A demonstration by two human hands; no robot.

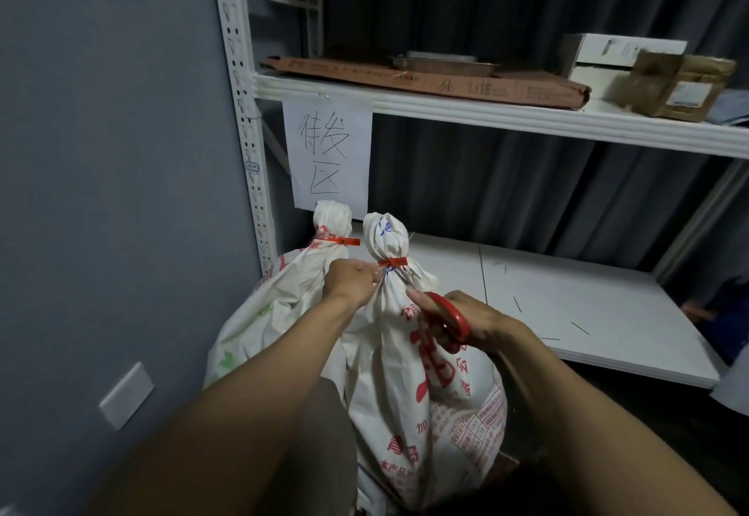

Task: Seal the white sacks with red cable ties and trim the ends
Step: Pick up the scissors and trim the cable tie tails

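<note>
Two white sacks with red print stand before me. The near sack [421, 394] has a red cable tie [392, 262] cinched round its gathered neck. My left hand [350, 278] pinches the neck or the tie's end just left of the tie. My right hand [476, 323] grips red-handled scissors [452, 315], whose blades [405, 274] point up at the neck just under the tie. Behind and to the left, the far sack [279, 296] is closed with its own red cable tie [338, 240], a short end sticking out to the right.
A white metal shelving unit [486, 110] stands behind the sacks. A paper sign [328, 154] hangs from its upper shelf, which carries flat cardboard [425, 79] and boxes [664, 81]. The lower shelf board [587, 304] has thin scattered offcuts. A grey wall with a switch plate [126, 394] is at left.
</note>
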